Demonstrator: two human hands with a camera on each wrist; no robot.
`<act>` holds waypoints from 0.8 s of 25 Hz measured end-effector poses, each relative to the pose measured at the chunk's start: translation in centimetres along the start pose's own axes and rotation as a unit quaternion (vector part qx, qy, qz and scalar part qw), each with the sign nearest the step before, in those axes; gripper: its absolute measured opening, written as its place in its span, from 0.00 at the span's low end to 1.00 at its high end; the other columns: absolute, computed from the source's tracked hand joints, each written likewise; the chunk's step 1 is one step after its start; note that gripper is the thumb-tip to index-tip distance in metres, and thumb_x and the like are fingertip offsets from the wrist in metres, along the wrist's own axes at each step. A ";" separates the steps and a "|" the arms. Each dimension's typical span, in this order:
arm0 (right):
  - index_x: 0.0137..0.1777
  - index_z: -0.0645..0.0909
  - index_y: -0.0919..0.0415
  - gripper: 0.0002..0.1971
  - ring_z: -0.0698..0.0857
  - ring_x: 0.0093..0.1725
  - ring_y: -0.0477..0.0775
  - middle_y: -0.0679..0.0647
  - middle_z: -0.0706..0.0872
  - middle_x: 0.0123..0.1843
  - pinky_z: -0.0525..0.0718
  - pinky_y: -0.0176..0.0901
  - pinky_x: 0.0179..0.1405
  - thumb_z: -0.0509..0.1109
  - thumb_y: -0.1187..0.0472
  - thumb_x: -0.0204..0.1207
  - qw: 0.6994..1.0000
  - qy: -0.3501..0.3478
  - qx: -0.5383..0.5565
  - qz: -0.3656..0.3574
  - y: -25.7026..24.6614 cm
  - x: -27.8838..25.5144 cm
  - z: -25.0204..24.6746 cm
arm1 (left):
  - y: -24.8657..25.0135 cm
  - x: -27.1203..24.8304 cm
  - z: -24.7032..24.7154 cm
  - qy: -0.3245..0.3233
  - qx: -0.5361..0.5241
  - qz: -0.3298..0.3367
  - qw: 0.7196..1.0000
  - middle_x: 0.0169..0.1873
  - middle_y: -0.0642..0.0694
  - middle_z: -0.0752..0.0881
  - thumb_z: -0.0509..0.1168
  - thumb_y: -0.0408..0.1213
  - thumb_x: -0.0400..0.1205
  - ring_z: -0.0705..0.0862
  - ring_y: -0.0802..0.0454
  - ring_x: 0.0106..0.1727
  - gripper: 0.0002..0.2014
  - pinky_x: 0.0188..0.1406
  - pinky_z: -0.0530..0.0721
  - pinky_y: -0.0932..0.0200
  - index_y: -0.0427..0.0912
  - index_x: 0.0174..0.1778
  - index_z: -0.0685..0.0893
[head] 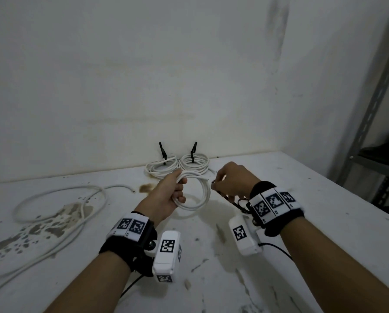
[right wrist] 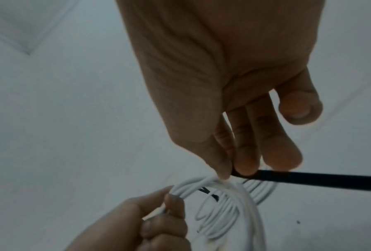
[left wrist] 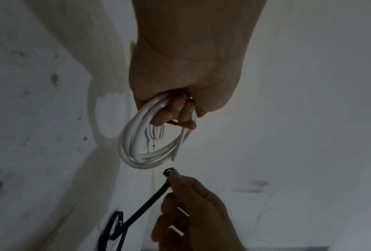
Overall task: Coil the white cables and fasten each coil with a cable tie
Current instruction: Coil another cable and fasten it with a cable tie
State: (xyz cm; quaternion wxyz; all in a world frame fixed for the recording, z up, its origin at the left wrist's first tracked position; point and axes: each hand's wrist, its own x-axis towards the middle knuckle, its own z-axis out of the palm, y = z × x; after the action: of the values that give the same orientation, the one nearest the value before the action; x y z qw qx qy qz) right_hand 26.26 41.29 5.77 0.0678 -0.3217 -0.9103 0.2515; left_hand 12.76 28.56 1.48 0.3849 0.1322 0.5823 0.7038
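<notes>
My left hand point(head: 174, 193) grips a coiled white cable point(head: 200, 193) above the table, fingers curled round its left side; the same coil point(left wrist: 137, 144) hangs below the left hand point(left wrist: 180, 110) in the left wrist view. My right hand point(head: 228, 180) pinches a black cable tie point(head: 225, 196) just right of the coil. The tie point(left wrist: 150, 200) has its head end at the fingertips of the right hand point(left wrist: 193, 203). In the right wrist view thumb and fingers point(right wrist: 244, 163) pinch the tie point(right wrist: 309, 180) right above the coil point(right wrist: 229, 203).
Two tied white coils point(head: 162, 168) point(head: 194, 164), each with a black tie sticking up, lie by the back wall. A loose white cable point(head: 60, 199) sprawls on the stained white table point(head: 302, 222) at the left. A metal shelf rack point(head: 370, 132) stands at the right.
</notes>
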 end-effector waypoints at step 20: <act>0.48 0.88 0.55 0.05 0.83 0.47 0.52 0.53 0.84 0.49 0.78 0.40 0.45 0.79 0.63 0.74 0.891 0.128 0.084 -0.428 -12.9 2.7 11.5 | 3.4 -4.2 -13.3 0.108 0.004 0.044 0.993 0.18 0.51 0.59 0.61 0.47 0.85 0.55 0.56 0.17 0.16 0.16 0.58 0.65 0.40 0.36 0.77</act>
State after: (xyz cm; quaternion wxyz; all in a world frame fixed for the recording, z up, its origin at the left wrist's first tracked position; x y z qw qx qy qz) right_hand 13.77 29.60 2.25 0.3119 0.0762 -0.9185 0.2307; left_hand 5.86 16.02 1.87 0.2880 0.0825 0.6172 0.7276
